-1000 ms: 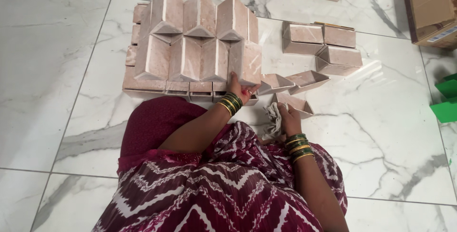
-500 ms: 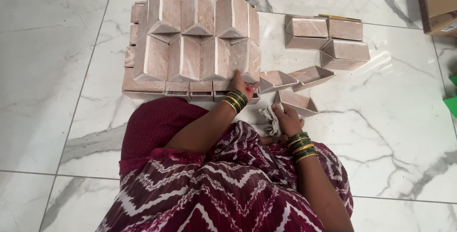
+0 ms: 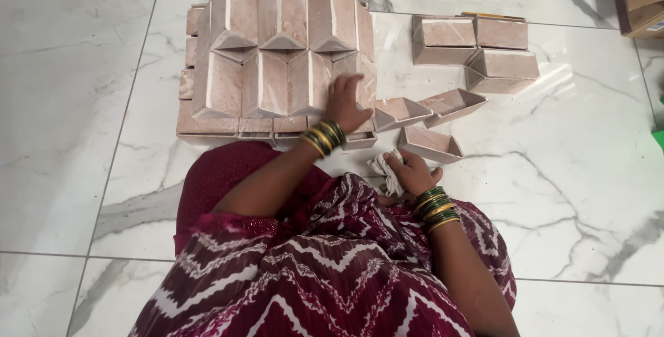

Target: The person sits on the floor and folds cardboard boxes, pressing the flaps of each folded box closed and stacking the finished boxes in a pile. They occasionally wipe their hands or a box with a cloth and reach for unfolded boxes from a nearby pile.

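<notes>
Left hand [image 3: 346, 102]: lying open-fingered against the right end of the box stack [image 3: 277, 60], gripping nothing. Right hand [image 3: 413, 172]: closing around a white cloth [image 3: 386, 171] on the floor [image 3: 574, 171], just beside an open box [image 3: 430, 143]. Risk, judged: the left hand's push is tipping the leaning upright boxes, and the cloth is dragging the loose box.

A block of folded boxes [image 3: 277, 53] stands on the floor [image 3: 574, 192] ahead of the person, the left hand [image 3: 346, 102] resting on its right edge. Right of it lie three open boxes [image 3: 429, 126], with a cluster of closed boxes [image 3: 477, 50] behind them. The right hand [image 3: 411, 171] holds a cloth [image 3: 387, 171] just before the nearest open box.
</notes>
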